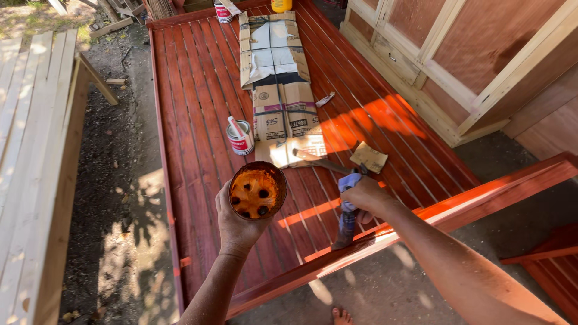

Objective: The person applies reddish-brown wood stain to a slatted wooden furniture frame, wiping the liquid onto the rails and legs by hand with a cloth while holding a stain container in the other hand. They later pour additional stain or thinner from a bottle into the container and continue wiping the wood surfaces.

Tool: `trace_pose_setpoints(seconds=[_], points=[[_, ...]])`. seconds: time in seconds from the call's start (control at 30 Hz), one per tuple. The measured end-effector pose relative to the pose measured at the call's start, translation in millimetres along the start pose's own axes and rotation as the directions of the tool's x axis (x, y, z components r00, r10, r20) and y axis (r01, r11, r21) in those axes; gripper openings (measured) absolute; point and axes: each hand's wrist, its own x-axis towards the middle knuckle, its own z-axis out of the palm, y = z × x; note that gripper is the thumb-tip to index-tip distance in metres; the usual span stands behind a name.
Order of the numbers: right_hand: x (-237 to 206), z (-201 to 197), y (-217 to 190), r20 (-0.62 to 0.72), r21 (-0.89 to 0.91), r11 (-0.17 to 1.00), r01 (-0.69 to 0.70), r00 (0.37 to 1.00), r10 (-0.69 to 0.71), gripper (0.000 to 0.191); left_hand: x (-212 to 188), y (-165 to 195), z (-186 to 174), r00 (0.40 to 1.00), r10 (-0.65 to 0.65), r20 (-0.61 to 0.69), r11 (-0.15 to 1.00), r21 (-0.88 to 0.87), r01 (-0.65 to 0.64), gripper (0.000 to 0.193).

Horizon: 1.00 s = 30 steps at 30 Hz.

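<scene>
Left hand (239, 224): wrapped from below around a small round container (258, 192); fingers closed on its wall, mouth tilted up toward the camera, likely to keep the contents level and within reach.
Container: orange-brown liquid inside with several dark blobs floating in it; raised above the slats, just left of the other hand.
Right hand (363, 195): fingers clenched around a blue cloth (348, 212) and, seemingly, the handle of a brush-like tool (328, 164); cloth bunched in the grip, probably to catch drips or wipe; exact hold on the tool partly hidden by the cloth.
Tool: angled up-left from the fist, tip resting near the lower edge of the flattened cardboard (279, 90).
Cardboard: spread lengthwise along the slats, apparently as a surface to stand on or set things down over wet finish.
Paint tin (241, 136): red and white, open, stick leaning inside; standing just left of the cardboard, within arm's reach.
Paper scrap (368, 157): tan, lying on the slats just above the right fist.
Slatted wooden frame (192, 102): red-brown, glossy, flat on the ground; near rail running diagonally beneath both forearms.
Pale cabinet (457, 54): unfinished, standing beside the frame's right edge.
</scene>
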Motion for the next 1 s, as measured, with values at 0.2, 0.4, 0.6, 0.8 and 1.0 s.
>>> trace_pose_setpoints(seconds=[0.2, 0.4, 0.6, 0.8, 1.0], points=[[58, -143, 78, -0.152, -0.011, 0.986, -0.167, 0.975, 0.164, 0.02, 7, 48, 74, 0.998, -0.054, 0.025, 0.998, -0.012, 0.054, 0.112], [83, -259, 142, -0.279, -0.135, 0.956, -0.262, 0.935, 0.216, 0.023, 14, 72, 111, 0.998, -0.018, 0.057, 1.0, 0.019, 0.017, 0.111], [93, -263, 137, -0.254, -0.576, 0.792, -0.202, 0.965, 0.061, 0.025, 20, 68, 111, 0.999, 0.043, 0.024, 0.999, 0.022, -0.044, 0.109], [81, -150, 99, -0.09, -0.686, 0.727, -0.017, 0.994, -0.062, 0.034, 23, 55, 108, 0.999, 0.043, 0.027, 0.998, 0.033, -0.044, 0.108], [54, -55, 58, -0.013, -0.259, 0.932, 0.254, 0.964, -0.267, 0.037, 36, 58, 126, 0.995, 0.08, 0.052, 0.996, 0.045, -0.082, 0.108]])
